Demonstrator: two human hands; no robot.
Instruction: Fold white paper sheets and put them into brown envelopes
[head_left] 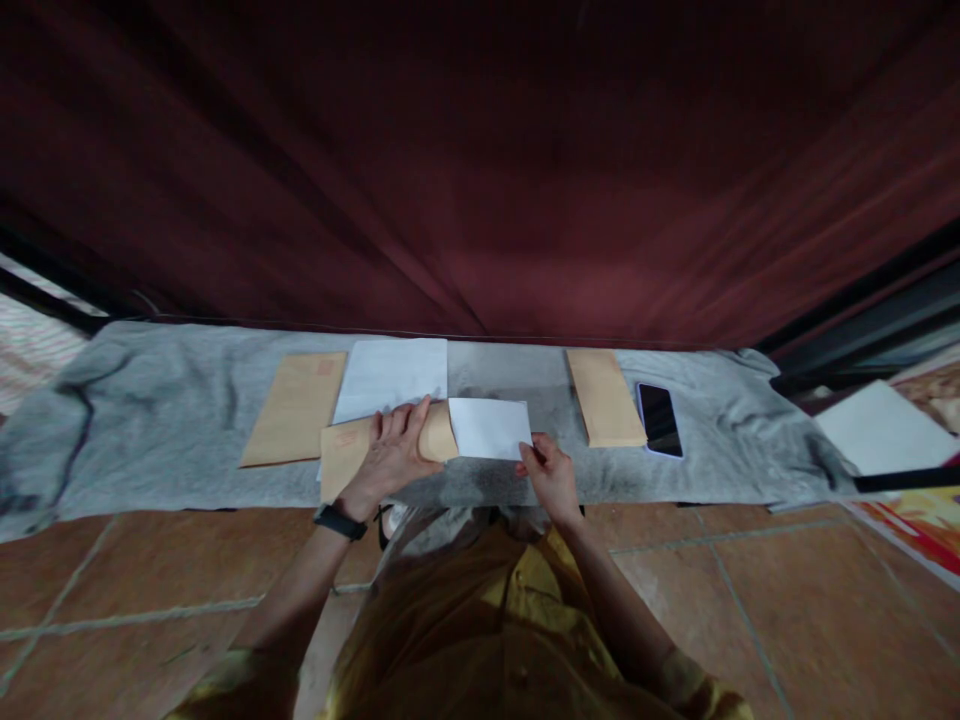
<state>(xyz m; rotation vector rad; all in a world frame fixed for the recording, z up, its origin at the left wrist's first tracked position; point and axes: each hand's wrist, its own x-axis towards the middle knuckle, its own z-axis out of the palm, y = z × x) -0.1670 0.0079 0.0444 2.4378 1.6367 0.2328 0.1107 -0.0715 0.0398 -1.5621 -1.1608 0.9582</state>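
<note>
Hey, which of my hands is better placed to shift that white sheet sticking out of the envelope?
Your right hand, I'd judge: its fingers are at the sheet's exposed end. Your left hand lies across the brown envelope, so it seems better suited to steadying.

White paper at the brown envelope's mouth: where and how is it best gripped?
Probably a thumb-and-finger pinch on its right edge, coming from the right: the thin white paper sticks out there, while its left end is hidden by the brown envelope under the left hand. The right hand holds its lower right corner.
</note>
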